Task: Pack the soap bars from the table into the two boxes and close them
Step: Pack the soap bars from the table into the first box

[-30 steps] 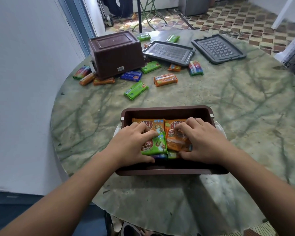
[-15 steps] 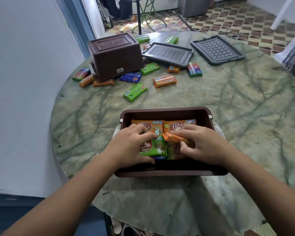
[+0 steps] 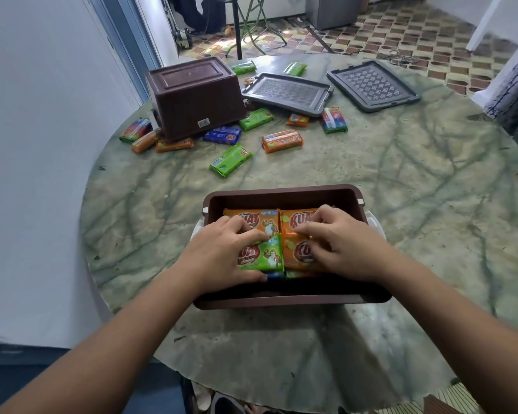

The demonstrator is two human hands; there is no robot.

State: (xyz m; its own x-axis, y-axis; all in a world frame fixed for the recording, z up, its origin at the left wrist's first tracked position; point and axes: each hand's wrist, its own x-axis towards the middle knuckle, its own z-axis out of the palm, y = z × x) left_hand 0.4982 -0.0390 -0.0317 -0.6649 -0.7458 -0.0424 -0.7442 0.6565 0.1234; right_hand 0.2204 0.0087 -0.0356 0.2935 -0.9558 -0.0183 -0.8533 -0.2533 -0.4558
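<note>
The left hand sits inside the near brown box, fingers curled over the far edge of a green soap bar and thumb hooked along its near edge, so it grips that bar. The right hand is just beside it in the same box, fingers bent and pinching the far edge of an orange soap bar that lies touching the green one on its right. Beyond the knuckles, at the far side of the box, lie two more orange bars side by side, one under the left fingers and one under the right fingers. Edges of a blue wrapper and a green wrapper show beneath the top layer at the near side; how many bars lie under there cannot be told.

Farther from the near brown box, on the round marble table, a second brown box stands upside down at the far left. Two grey lids lie flat to its right, well apart from the hands. Loose bars are scattered around the overturned box: a green one nearest the open box, an orange one, a blue one, a green one, a small orange one, a multicoloured one, two orange ones and a multicoloured one at the box's left corner, and two green ones at the far edge.
</note>
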